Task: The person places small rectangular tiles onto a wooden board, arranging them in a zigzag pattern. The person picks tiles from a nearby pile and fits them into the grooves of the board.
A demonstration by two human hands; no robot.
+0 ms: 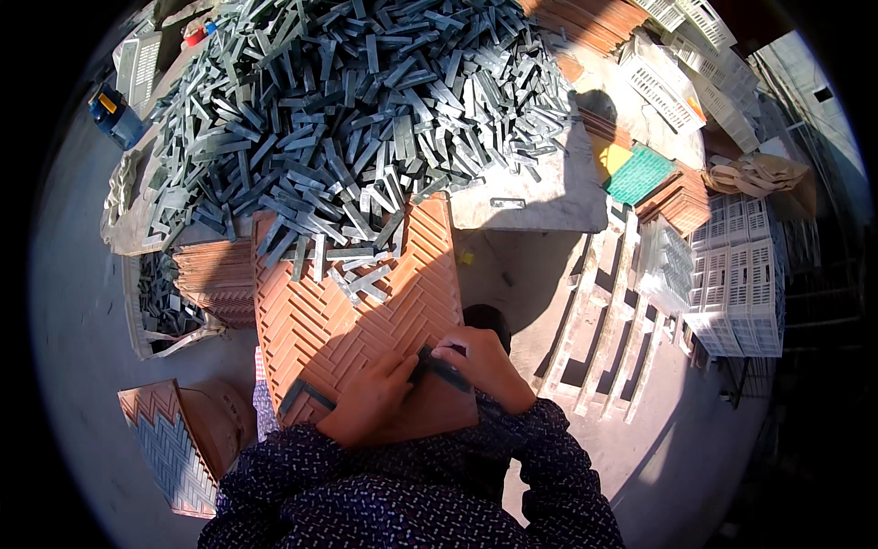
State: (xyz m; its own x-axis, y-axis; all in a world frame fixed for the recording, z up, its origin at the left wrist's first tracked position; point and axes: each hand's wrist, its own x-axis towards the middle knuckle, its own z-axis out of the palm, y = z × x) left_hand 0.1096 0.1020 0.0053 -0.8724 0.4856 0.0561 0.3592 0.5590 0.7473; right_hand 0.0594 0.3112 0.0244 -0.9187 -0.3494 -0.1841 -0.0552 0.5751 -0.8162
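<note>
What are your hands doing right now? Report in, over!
Left hand flat on orange herringbone-grooved board. Right hand pinching grey rectangular strip. Loose grey strips spill onto board's top.

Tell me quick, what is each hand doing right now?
Left hand: lies on the orange herringbone tray, fingertips at a grey strip; grip cannot be told.
Right hand: closed, pinching that grey strip.

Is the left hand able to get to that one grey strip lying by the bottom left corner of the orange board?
Probably yes. The left hand rests on the orange board, and the lone grey strip lies just to its left with only bare board between them.
</note>
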